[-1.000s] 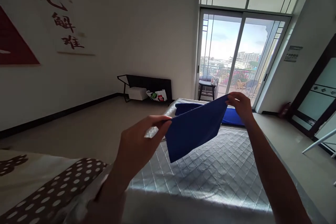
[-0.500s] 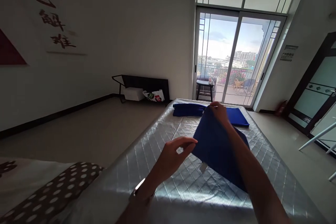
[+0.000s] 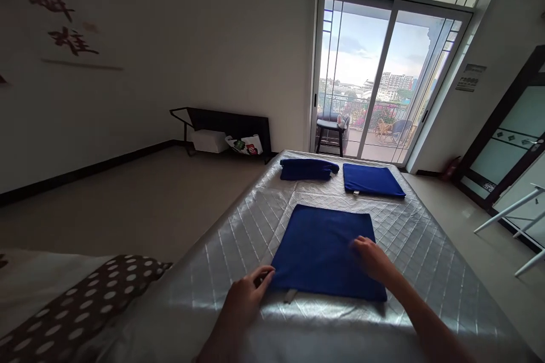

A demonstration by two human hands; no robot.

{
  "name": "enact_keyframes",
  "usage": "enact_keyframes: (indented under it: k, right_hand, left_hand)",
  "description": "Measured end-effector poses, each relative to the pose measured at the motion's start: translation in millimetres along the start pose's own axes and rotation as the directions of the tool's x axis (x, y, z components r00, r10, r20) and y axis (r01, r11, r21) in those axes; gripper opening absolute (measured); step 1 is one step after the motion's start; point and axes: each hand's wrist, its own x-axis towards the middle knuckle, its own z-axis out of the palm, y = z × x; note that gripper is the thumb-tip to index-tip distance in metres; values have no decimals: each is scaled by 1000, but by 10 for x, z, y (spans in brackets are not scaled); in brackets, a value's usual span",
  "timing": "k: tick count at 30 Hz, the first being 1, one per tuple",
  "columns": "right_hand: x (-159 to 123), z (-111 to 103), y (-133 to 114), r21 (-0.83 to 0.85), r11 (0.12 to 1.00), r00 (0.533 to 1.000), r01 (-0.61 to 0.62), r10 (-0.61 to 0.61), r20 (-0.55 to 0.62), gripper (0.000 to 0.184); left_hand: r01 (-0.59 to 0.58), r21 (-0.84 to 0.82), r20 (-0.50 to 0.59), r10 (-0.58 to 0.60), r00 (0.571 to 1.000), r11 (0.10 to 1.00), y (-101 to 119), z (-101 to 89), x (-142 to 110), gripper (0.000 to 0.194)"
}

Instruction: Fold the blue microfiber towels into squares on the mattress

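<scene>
A square blue cloth (image 3: 321,249) with a small white tag at its near edge lies flat on the silver quilted mattress (image 3: 238,249). My left hand (image 3: 251,289) pinches the cloth's near left corner between thumb and fingers. Over the right part of the cloth is my right hand (image 3: 371,258), its fingers curled in and slightly blurred, with no cloth lifted in them. Farther back lie a folded blue cloth (image 3: 309,169) on the left and a flat blue cloth (image 3: 373,180), also tagged, on the right.
Polka-dot bedding (image 3: 89,300) is at the lower left. A low black rack (image 3: 230,122) with a white box (image 3: 209,140) and a printed bag (image 3: 244,144) stands by the wall. Sliding glass doors (image 3: 383,79) are beyond the mattress; white furniture legs (image 3: 508,210) stand at right.
The raised cloth has come down and lies spread flat. My right hand has let go of its far corner and moved nearer me; my left hand has lowered, still pinching its corner.
</scene>
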Motion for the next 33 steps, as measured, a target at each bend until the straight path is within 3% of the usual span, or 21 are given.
enact_keyframes:
  k: [4, 8, 13, 19, 22, 26, 30, 33]
  right_hand:
    - [-887, 2, 431, 18, 998, 998, -58, 58, 4, 29]
    - [-1237, -31, 466, 86, 995, 997, -56, 60, -45, 31]
    - [-1254, -59, 272, 128, 991, 992, -34, 48, -112, 31]
    - [-1268, -70, 205, 224, 970, 986, -98, 125, -110, 20]
    - [-1275, -91, 197, 260, 962, 986, -84, 118, -118, 20]
    - [-1273, -106, 182, 249, 968, 974, 10, 47, -220, 24]
    - [-1220, -276, 150, 214, 966, 917, 143, -48, -396, 18]
    - [-1151, -552, 105, 172, 966, 854, 192, -79, -514, 17]
  left_hand:
    - [17, -37, 31, -16, 999, 999, -69, -21, 0, 42]
    - [26, -212, 44, -17, 999, 977, -187, -43, 25, 45]
    - [-28, -320, 7, 31, 999, 947, -158, -43, 86, 49]
    - [-126, -119, -180, 104, 978, 985, 117, -56, 155, 36]
    - [-201, -27, -230, 190, 954, 979, 253, -81, 205, 42]
    - [-322, -6, -278, 308, 910, 947, 424, -127, 275, 54]
    - [-399, -22, -373, 363, 854, 917, 582, -206, 312, 58]
    - [-401, -110, -415, 324, 850, 910, 693, -289, 306, 54]
